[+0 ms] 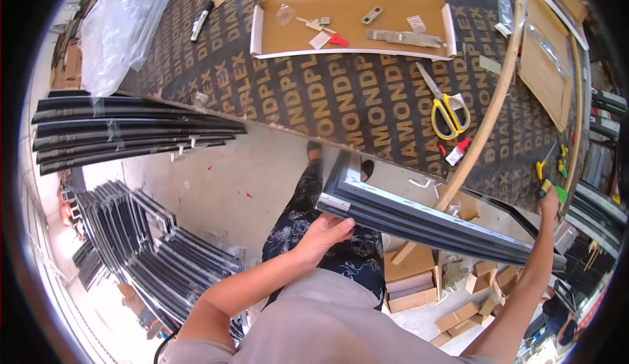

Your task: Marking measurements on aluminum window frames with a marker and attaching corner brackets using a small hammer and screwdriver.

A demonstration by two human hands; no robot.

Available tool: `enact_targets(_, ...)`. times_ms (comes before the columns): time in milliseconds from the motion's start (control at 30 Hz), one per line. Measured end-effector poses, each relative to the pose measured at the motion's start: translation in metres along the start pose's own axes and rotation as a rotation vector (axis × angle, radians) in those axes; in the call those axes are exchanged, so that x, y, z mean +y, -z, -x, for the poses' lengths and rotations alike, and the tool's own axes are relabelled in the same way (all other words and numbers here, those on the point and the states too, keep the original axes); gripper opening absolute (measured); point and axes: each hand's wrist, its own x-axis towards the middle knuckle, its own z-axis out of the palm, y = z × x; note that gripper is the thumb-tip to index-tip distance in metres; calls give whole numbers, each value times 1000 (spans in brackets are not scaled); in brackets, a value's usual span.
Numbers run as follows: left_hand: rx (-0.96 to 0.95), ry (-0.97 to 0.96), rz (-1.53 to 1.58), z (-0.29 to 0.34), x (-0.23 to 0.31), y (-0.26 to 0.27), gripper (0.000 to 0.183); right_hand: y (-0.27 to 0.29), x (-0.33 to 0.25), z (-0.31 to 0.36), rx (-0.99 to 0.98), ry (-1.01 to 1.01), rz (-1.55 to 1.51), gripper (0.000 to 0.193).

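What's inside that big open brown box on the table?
Inside the brown box are a small clear bag, a red piece, a white slip, a long metal-looking strip and other little bits. Anything hidden beneath them can't be seen.

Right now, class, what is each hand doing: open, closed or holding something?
Left hand: closed on one end of the black frame profile.
Right hand: at a yellow-and-green tool; grip cannot be told.
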Motion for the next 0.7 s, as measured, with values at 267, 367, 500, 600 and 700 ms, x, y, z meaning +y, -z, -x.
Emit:
enact_targets(267,-36,11,263,-5,2,7,44,56,-6,41,163,262,226,28)
enact_targets(367,-58,-21,343,-2,6,8,40,124,-53,53,298,252,247,36)
enact_targets(500,-72,49,411,-5,6,14,36,276,-175,87,151,429,-121,44)
enact_targets(600,-107,-2,318,-2,4,20,33,339,-295,114,-259,651,-634,40)
enact_targets(700,-156,13,334,-9,3,23,33,371,-402,153,-448,877,-455,39)
